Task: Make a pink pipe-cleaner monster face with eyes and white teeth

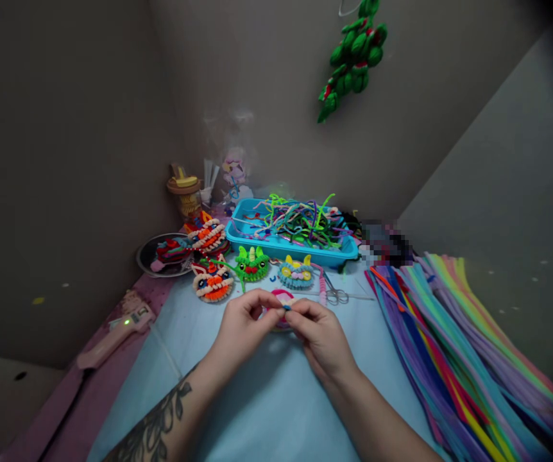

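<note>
My left hand and my right hand meet over the blue cloth, thumbs and forefingers pinched. Between their fingertips is a small blue piece, seemingly a bit of pipe cleaner, mostly covered by the fingers. Just behind it lies a round pink and white pipe-cleaner piece, partly hidden by my hands. Beyond them sit a green animal head, a light blue one and an orange and cream one, all made of pipe cleaners. Scissors rest to the right.
A blue tray of tangled pipe-cleaner scraps stands at the back. Bundles of long coloured pipe cleaners spread along the right. On the left lie a pink glue gun with a green light and a round dish of pieces.
</note>
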`<state>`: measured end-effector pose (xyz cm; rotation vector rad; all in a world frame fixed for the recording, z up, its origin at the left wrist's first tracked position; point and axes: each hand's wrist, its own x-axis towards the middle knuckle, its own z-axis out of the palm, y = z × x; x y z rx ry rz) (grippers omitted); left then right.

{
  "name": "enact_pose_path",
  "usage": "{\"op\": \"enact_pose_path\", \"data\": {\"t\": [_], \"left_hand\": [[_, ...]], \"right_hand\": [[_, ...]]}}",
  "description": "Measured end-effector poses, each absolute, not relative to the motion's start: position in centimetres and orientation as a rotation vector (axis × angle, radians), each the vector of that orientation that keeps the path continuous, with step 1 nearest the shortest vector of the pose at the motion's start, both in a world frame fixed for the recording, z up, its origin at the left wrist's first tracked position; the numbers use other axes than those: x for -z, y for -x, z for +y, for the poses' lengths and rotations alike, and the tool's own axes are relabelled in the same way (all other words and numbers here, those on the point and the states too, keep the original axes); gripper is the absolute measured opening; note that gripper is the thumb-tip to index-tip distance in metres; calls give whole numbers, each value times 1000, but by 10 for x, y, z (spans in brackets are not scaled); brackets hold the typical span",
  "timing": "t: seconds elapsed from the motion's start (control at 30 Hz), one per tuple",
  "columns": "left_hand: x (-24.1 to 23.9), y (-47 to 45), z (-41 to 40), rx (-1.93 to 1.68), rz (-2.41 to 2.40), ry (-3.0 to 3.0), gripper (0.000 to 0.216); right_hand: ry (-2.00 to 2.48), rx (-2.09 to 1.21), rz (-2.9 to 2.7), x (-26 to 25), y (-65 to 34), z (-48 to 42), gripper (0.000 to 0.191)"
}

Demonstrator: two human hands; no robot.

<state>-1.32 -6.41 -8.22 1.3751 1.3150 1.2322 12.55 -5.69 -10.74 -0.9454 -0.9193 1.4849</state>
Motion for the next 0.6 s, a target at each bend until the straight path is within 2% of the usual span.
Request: {"op": "enact_pose_path", "data": {"t": [0.2,0.5,0.6], "left_hand": [[82,14,-62,-1152,1247,-1253,14],[79,22,-62,-1030,1247,-1556,31],[78,23,-64,-1023,1303,-1758,21]], "right_hand": [[989,-1403,-1063,107,-132,-54,14],[1096,-976,-1595,99,-139,-55,11],[1086,-884,-1670,97,-140,-54,11]]}}
